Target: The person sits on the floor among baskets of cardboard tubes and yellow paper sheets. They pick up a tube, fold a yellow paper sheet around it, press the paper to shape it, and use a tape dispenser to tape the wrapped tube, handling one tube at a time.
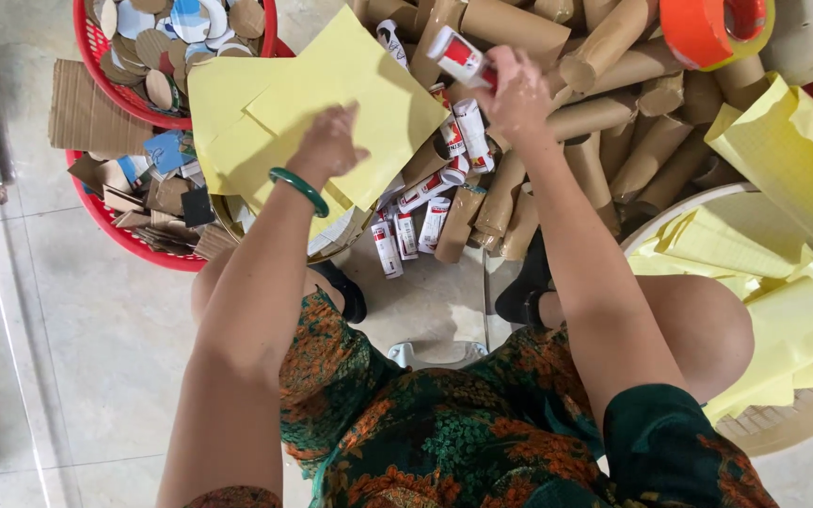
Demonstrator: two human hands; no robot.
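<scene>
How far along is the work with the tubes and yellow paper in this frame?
Done: no finished piece shows clearly. In hand: the right hand holds a red-and-white tube while the left hand presses a yellow paper sheet. Left: a large pile of cardboard tubes and more red-and-white tubes on the floor.

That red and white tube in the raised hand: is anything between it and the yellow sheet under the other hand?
Nothing visible. The right hand holds the red and white tube up over the pile of tubes. The left hand rests on the yellow sheet beside it, with open air between.
</scene>
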